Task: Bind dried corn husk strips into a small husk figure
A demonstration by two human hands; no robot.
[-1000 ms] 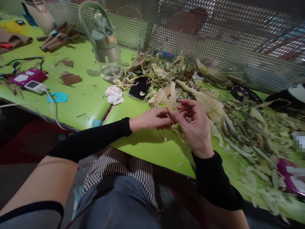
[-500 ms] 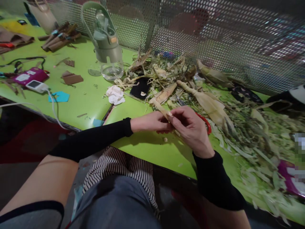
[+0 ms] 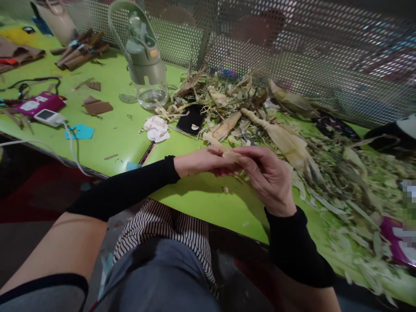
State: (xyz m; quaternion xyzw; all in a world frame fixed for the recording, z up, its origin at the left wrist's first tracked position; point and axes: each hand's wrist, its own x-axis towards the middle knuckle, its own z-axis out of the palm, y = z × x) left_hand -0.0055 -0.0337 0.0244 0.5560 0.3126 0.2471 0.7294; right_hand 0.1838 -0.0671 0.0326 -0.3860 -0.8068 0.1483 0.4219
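Note:
Over the front of the green table, my two hands meet at a pale strip of corn husk [image 3: 232,157]. My left hand [image 3: 206,161] is turned partly palm up, closed around the strip, whose far end sticks out past the fingers. With thumb and forefinger, my right hand [image 3: 268,177] pinches the near end. A small pale crumb [image 3: 225,190] lies on the table below them. Just beyond my right hand are a dry husk [image 3: 224,126] and a larger husk with a stalk [image 3: 282,138]. A grey blade [image 3: 246,138] shows partly there; its handle is hidden.
Husk scraps [image 3: 354,190] cover the right side, along with a purple device [image 3: 396,240]. A black phone [image 3: 191,119], crumpled tissue [image 3: 156,129] and drinking bottle [image 3: 146,65] stand or lie ahead. A white cable [image 3: 72,149] crosses the left edge. Perforated metal [image 3: 292,56] closes off the back.
My left hand has rolled more palm up, and the husk strip now lies flatter across its fingers. My right hand has shifted slightly right, hiding the red handle seen earlier.

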